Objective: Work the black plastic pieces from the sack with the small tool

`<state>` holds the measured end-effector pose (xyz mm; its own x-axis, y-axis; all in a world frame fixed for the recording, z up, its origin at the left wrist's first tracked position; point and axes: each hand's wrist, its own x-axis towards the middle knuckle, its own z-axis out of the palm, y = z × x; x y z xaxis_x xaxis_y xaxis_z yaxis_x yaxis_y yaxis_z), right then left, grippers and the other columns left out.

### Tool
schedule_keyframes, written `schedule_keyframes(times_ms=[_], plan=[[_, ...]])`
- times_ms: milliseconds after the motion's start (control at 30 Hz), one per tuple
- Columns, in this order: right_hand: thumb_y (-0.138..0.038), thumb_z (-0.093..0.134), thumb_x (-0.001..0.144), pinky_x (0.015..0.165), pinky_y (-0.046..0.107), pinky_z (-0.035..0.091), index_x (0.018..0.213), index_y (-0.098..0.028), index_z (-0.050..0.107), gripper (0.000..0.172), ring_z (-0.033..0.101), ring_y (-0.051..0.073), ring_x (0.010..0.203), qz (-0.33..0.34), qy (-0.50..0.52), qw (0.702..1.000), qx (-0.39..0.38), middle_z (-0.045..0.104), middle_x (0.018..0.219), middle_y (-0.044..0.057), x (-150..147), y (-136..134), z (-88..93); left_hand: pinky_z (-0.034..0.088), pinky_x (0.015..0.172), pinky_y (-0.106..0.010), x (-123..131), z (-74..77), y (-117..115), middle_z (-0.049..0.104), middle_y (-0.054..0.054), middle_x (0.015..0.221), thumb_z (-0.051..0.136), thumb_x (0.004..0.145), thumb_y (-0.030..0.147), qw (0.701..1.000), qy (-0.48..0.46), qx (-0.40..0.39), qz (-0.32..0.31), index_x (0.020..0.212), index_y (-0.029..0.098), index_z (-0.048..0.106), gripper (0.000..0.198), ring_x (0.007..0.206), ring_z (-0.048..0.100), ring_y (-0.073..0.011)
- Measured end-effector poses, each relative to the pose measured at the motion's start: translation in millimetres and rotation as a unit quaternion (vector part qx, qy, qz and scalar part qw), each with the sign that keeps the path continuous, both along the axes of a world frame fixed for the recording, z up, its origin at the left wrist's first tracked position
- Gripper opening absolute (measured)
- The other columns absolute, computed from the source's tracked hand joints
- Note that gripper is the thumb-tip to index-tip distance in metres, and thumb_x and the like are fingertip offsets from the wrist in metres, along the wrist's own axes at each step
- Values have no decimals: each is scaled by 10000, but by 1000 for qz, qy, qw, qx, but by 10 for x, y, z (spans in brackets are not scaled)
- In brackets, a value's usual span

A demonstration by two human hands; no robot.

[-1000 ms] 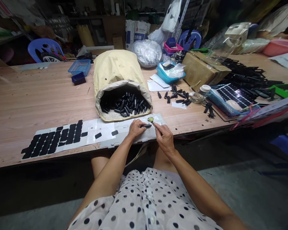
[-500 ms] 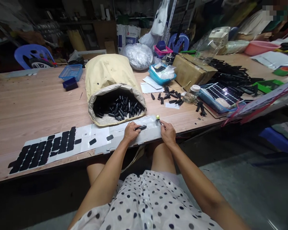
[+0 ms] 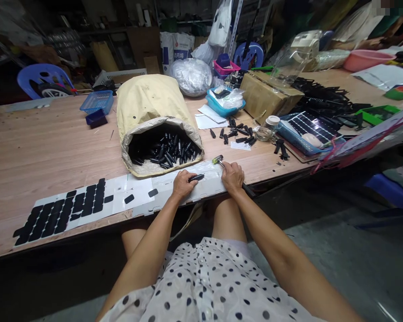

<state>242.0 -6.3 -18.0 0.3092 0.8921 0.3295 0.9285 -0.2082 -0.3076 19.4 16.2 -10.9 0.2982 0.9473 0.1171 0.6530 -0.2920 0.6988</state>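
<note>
At the table's front edge, my left hand (image 3: 184,184) is closed on a small black tapered part (image 3: 197,177), pressing it to a white taped board (image 3: 204,185). A short way to the right, my right hand (image 3: 233,176) grips a small hammer (image 3: 217,159). The hammer's yellow-green head points up and away from me, and its dark handle sticks out below the hand. Just beyond my left hand lies a yellow paper sack (image 3: 151,98) on its side, its mouth facing me. Many similar black parts (image 3: 174,150) fill the opening.
Left of the board, black rounded pieces (image 3: 50,219) lie in rows on white sheets. Loose black parts (image 3: 238,132) lie right of the sack, near a cardboard box (image 3: 270,96). Blue baskets (image 3: 97,103) and a solar panel (image 3: 312,127) are farther out. Another person's arm shows at top right.
The hammer in my right hand has tipped leftward, and its dark handle now shows below the hand. My left hand stays in place on the black part.
</note>
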Motion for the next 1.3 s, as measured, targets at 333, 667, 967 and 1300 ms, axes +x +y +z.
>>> schedule_keyframes(times_ms=[333, 667, 967, 1300], plan=[[-194, 459, 944, 736, 349, 315, 1216, -207, 677, 349, 485, 277, 973, -22, -35, 999, -19, 595, 1026, 139, -76, -21, 50, 530, 842, -317, -140, 55, -546, 707, -25, 905, 646, 891, 339, 988, -143, -59, -21, 1101, 234, 773, 267, 865, 645, -188], [-200, 474, 927, 744, 356, 320, 1199, -207, 675, 338, 474, 279, 967, -22, -31, 999, -5, 591, 1018, 138, -72, -15, 26, 534, 864, -317, -206, 110, -773, 730, -27, 930, 649, 878, 340, 977, -186, -102, -11, 1030, 232, 790, 234, 889, 659, -190], [-188, 469, 932, 734, 354, 313, 1219, -202, 673, 352, 487, 283, 979, -20, -33, 999, -15, 595, 1031, 144, -78, -27, 54, 513, 823, -299, -268, 126, -1096, 700, -29, 872, 573, 926, 426, 982, -152, -106, -30, 980, 226, 777, 291, 859, 650, -183], [-195, 495, 922, 695, 338, 288, 1223, -198, 669, 348, 485, 283, 965, -17, -38, 999, -22, 580, 1027, 143, -45, -26, 26, 314, 461, -249, -511, -701, -1384, 471, 11, 436, 508, 919, 535, 812, -177, -452, 323, 531, 189, 539, 521, 414, 415, -110]])
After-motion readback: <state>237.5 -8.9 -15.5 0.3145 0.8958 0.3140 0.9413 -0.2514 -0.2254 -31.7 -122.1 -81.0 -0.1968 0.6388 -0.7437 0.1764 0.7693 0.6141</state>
